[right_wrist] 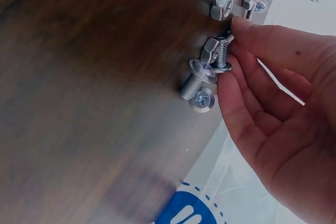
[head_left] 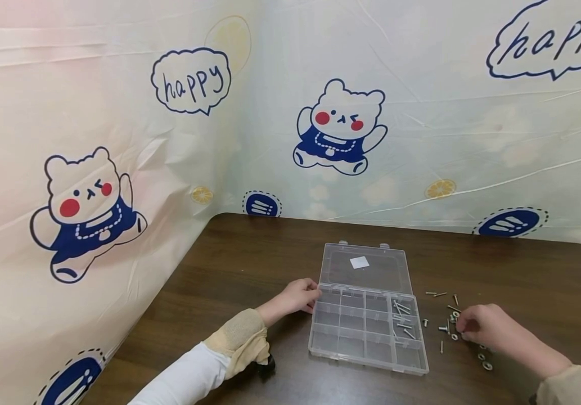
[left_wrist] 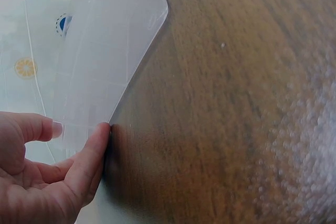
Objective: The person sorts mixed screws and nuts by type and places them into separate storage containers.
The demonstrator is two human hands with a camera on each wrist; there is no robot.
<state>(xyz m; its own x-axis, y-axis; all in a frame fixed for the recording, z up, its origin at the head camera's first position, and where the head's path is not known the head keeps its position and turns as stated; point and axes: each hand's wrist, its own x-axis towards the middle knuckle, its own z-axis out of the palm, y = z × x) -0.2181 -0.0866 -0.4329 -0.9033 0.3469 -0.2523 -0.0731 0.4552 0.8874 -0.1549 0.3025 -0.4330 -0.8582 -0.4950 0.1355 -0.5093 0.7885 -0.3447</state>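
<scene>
A clear plastic compartment box (head_left: 352, 336) lies on the table with its lid (head_left: 366, 271) folded back. Several screws (head_left: 402, 319) lie in its right-hand compartments. My left hand (head_left: 297, 295) grips the box's left side; in the left wrist view the thumb is up by the wall (left_wrist: 105, 61) and a fingertip is at its lower edge. Right of the box, my right hand (head_left: 485, 325) is down among loose hardware, thumb and fingers pinching a small screw (right_wrist: 230, 38), mostly hidden. Against those fingers lie another screw (right_wrist: 221, 55), a nut (right_wrist: 211, 51) and a pan-head screw (right_wrist: 195, 80).
More loose screws (head_left: 455, 300) and nuts (head_left: 487, 365) are scattered on the dark wood table (head_left: 270, 253) right of the box. A printed cloth (head_left: 401, 112) hangs behind and to the left. A small white label (head_left: 359, 262) is on the lid.
</scene>
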